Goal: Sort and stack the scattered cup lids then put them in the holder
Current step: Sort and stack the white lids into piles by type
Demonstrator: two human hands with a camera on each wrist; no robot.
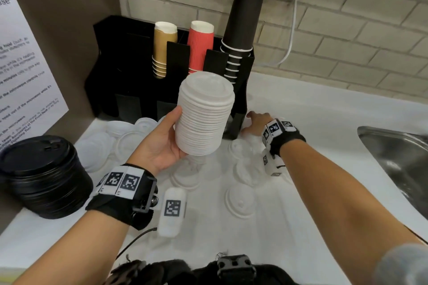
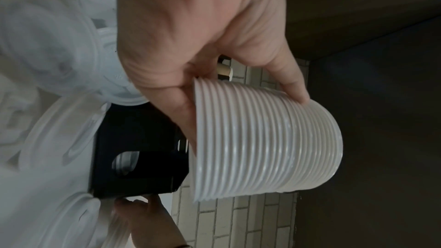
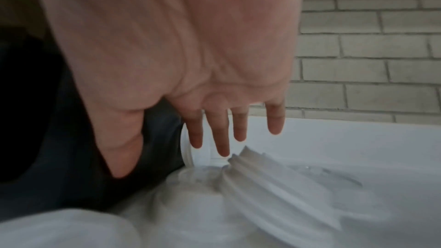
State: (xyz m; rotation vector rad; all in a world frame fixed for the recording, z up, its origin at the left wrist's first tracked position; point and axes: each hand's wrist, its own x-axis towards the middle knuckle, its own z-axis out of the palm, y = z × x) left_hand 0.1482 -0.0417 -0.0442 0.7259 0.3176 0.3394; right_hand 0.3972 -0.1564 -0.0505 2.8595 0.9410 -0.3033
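My left hand (image 1: 162,143) grips a tall stack of white lids (image 1: 205,114) above the counter, thumb on one side, fingers on the other; the left wrist view shows the white lid stack (image 2: 262,139) in that grip. My right hand (image 1: 256,122) reaches beside the right end of the black holder (image 1: 129,71), fingers straight and spread. In the right wrist view its fingers (image 3: 222,139) hover just over a small white lid pile (image 3: 262,180) lying on the counter. Loose white and clear lids (image 1: 239,201) lie scattered on the white counter.
A stack of black lids (image 1: 44,176) stands at the left. The holder carries tan cups (image 1: 162,48), red cups (image 1: 200,46) and black cups (image 1: 240,30). A steel sink (image 1: 398,159) lies at the right. A brick wall runs behind.
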